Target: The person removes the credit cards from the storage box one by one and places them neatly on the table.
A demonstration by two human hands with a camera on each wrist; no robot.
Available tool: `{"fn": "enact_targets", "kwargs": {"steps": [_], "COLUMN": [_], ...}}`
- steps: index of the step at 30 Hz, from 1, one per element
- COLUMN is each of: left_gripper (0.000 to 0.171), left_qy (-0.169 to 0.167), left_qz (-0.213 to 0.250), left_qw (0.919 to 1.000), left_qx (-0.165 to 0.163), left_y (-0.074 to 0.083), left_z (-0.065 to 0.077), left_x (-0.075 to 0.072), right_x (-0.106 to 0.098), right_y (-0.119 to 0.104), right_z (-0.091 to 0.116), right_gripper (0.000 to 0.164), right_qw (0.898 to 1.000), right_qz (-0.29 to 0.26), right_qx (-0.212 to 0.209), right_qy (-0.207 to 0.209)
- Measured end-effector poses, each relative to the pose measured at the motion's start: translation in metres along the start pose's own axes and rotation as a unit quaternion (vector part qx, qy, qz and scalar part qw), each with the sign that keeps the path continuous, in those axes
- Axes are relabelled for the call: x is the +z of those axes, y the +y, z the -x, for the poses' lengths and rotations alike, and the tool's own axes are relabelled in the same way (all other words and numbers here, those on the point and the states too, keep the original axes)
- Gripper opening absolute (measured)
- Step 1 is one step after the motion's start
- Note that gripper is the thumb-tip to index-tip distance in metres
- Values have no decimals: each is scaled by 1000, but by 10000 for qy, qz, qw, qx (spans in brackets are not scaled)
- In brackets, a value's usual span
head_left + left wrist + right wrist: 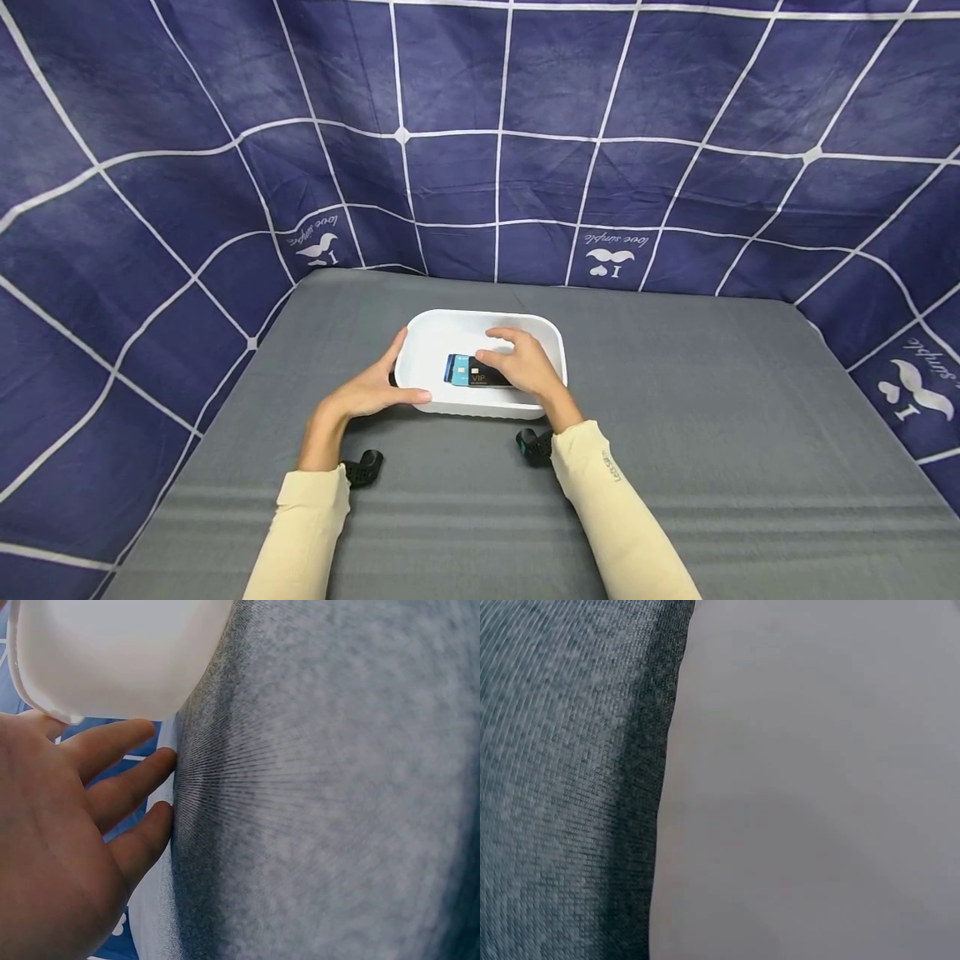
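A white plastic bin with rounded corners stands on the grey cloth. On its floor lie overlapping cards: a black card marked VIP is on top, with a light blue card showing from under its left side. My left hand is spread around the bin's left end, thumb over the near rim. Its fingers look extended beside the bin wall in the left wrist view. My right hand reaches into the bin above the cards, thumb and forefinger apart, covering the black card's right part. The right wrist view shows the bin's outer wall.
The grey cloth-covered surface spreads around the bin. Behind and at the sides hangs a blue curtain with white grid lines. Black devices stick out at both wrists, by the cream sleeves.
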State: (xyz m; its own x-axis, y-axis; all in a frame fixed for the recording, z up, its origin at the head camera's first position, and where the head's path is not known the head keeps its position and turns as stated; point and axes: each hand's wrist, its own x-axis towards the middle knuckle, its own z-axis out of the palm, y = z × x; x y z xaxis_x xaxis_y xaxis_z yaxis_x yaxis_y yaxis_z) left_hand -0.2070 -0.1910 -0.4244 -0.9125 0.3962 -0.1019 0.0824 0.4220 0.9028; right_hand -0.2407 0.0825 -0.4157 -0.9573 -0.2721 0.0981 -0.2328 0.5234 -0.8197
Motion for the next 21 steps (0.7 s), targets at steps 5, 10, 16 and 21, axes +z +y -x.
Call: {"fn": "enact_targets", "kwargs": {"steps": [5, 10, 16, 21], "left_gripper": [122, 121, 120, 121], "left_qy": [16, 33, 16, 10], "left_qz": [-51, -61, -53, -56], "left_qw": [10000, 10000, 10000, 10000], "left_qx": [27, 8, -16, 16], "left_y": [-1, -1, -1, 0], "left_z": [1, 1, 0, 0], "left_x": [-1, -1, 0, 0], "right_x": [1, 1, 2, 2], "right_y": [-2, -1, 2, 3], "right_z": [-1, -3, -3, -2], "right_gripper": [48, 52, 51, 50], "right_qw": [9997, 9985, 9955, 9924], "right_qz": [178, 321, 608, 748], "right_qx": [119, 238, 154, -50], "right_qy": [-148, -380, -704, -976]}}
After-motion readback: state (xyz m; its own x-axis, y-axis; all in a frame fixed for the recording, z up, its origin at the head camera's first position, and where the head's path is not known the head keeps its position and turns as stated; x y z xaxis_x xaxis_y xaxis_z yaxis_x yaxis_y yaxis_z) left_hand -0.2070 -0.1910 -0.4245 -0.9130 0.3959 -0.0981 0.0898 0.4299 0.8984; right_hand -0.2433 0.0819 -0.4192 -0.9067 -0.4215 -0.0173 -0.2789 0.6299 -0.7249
